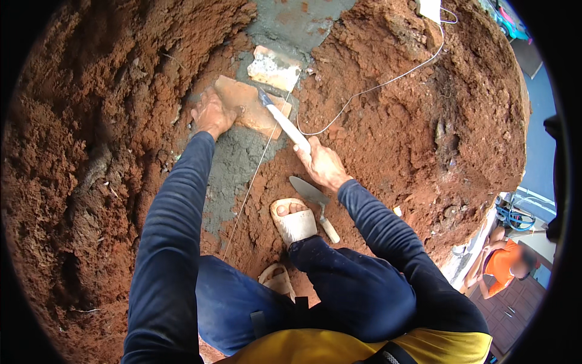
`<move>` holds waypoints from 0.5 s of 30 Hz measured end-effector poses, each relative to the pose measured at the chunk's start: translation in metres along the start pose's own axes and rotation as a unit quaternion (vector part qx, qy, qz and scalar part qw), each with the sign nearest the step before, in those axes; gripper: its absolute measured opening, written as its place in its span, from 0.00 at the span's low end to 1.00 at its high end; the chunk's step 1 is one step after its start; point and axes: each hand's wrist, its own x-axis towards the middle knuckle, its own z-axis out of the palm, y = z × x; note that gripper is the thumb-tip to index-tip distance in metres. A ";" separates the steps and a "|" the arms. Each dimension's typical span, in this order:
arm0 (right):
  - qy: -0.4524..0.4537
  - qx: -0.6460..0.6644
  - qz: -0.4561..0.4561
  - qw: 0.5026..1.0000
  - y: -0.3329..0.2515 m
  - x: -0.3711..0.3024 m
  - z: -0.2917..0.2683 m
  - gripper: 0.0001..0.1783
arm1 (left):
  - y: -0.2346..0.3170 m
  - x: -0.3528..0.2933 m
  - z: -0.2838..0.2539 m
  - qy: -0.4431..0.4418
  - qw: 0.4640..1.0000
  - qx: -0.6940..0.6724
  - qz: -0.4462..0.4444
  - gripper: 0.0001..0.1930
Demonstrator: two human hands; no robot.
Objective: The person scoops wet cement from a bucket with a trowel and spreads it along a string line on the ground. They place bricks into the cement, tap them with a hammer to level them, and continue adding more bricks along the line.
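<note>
My left hand [213,112] grips the left end of a reddish-brown stone block [251,109], with its fingers bent around the edge. The block rests on a bed of wet grey mortar [233,167]. In my right hand [323,162] is the pale handle of a hammer [285,125]. Its dark head touches or hangs just over the top of the block; I cannot tell which. Just beyond lies a second block [274,68] with a whitish, mortar-smeared face. A thin string [257,168] runs past the right part of the near block toward my feet.
A pointed trowel [310,190] lies right of my sandalled foot [294,221]. Rough red earth banks [79,145] rise on both sides. Grey mortar [294,24] covers the trench's far end. Loose white cord [388,80] crosses the right bank. A person in orange [502,267] is at far right.
</note>
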 end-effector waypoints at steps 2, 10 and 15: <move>0.022 0.039 -0.019 0.999 0.003 0.000 0.004 0.30 | -0.001 -0.001 0.002 0.014 1.000 0.003 0.004 0.58; -0.021 0.029 0.011 0.999 0.006 -0.010 0.016 0.28 | -0.004 -0.003 0.010 0.033 0.999 0.012 0.014 0.57; -0.010 0.029 -0.005 1.000 0.008 -0.011 0.017 0.28 | -0.004 -0.007 0.009 0.031 0.999 0.004 0.010 0.59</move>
